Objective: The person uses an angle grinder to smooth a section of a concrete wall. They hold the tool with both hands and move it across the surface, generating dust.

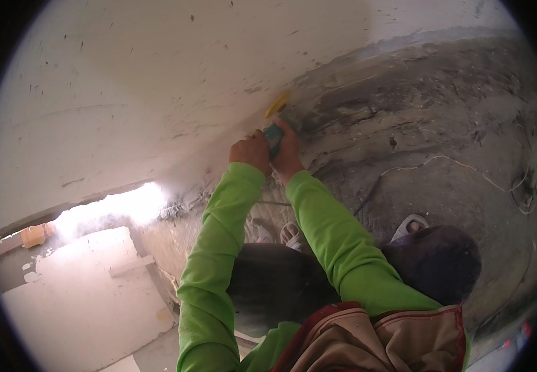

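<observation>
Both of my hands are wrapped round a teal power tool [273, 137], which looks like an angle grinder. My left hand [250, 152] closes on it from the left, and my right hand [288, 154] grips its right side. At the tool's far end a yellow disc [277, 105] stands tilted, close to where the pale wall [138, 93] meets the rough grey ground. I cannot tell whether the disc touches the wall. My fingers hide much of the tool's body.
A thin cord [442, 159] runs across the grey, uneven ground [430, 192] on the right. Bright, hazy light comes through a gap [116, 204] below the wall at left, above a white slab [88, 297]. My sandalled feet [290, 234] and bent knees are below my arms.
</observation>
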Demonstrator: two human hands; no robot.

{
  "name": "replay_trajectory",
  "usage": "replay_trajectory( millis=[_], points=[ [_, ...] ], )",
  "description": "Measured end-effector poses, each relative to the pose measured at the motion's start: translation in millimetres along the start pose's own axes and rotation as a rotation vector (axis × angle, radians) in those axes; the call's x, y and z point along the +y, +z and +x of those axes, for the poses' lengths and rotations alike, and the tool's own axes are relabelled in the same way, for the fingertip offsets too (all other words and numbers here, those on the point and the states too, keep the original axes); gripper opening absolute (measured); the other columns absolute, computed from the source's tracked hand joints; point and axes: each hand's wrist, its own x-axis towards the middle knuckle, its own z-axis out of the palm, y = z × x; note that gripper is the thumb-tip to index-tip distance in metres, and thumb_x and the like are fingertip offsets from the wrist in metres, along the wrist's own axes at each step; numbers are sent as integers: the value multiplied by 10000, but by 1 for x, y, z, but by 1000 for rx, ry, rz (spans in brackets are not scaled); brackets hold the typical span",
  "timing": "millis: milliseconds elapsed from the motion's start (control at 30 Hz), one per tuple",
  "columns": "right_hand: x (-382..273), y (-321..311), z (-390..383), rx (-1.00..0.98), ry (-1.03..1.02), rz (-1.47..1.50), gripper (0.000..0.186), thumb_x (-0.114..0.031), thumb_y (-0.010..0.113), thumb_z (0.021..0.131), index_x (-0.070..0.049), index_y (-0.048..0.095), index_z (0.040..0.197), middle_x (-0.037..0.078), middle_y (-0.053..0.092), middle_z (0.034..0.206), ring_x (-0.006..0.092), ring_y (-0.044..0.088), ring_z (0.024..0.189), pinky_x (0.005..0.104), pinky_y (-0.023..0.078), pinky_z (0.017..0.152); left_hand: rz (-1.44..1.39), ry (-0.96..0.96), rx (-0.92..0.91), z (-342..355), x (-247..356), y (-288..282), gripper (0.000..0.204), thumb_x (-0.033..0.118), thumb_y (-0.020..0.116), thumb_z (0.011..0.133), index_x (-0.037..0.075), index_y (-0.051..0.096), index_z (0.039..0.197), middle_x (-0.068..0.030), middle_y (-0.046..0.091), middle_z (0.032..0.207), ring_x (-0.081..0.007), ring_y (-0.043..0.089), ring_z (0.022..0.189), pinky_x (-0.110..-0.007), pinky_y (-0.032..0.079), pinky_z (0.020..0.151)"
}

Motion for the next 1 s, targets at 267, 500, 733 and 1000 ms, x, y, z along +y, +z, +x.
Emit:
replay_trajectory(
  millis=[267, 500, 733, 1000],
  points=[
    [-21, 7, 2, -18, -52, 62, 254, -332, 584, 905, -82, 564, 865, 51, 590, 793, 205, 606, 699, 336, 500, 648, -15, 79, 79, 9, 14, -8, 514, 171, 740, 648, 7, 479, 1059, -185, 661, 924, -357, 682, 846, -424, 561, 735],
    [-13, 12, -5, 17, 21, 101, 235, -317, 594, 895, -87, 559, 862, 53, 595, 786, 213, 610, 694, 348, 510, 656, 30, 36, 52, 8, 7, -1, 524, 171, 744, 658, -6, 481, 1076, -188, 661, 959, -337, 682, 878, -411, 560, 756],
    [11, -11, 14, 10, 33, 21, 267, -363, 571, 894, -100, 573, 933, 48, 617, 860, 203, 623, 800, 349, 511, 745, 20, -8, -37, 0, -4, -2, 534, 187, 753, 654, -3, 483, 1073, -191, 661, 954, -338, 684, 869, -408, 564, 763],
    [-9, 17, -6, 18, -63, 34, 234, -313, 573, 912, -85, 558, 865, 54, 578, 772, 204, 606, 697, 343, 504, 644, -9, 47, 62, 4, -1, -4, 538, 187, 745, 653, 12, 477, 1084, -184, 659, 934, -348, 682, 856, -424, 563, 741]
  ],
)
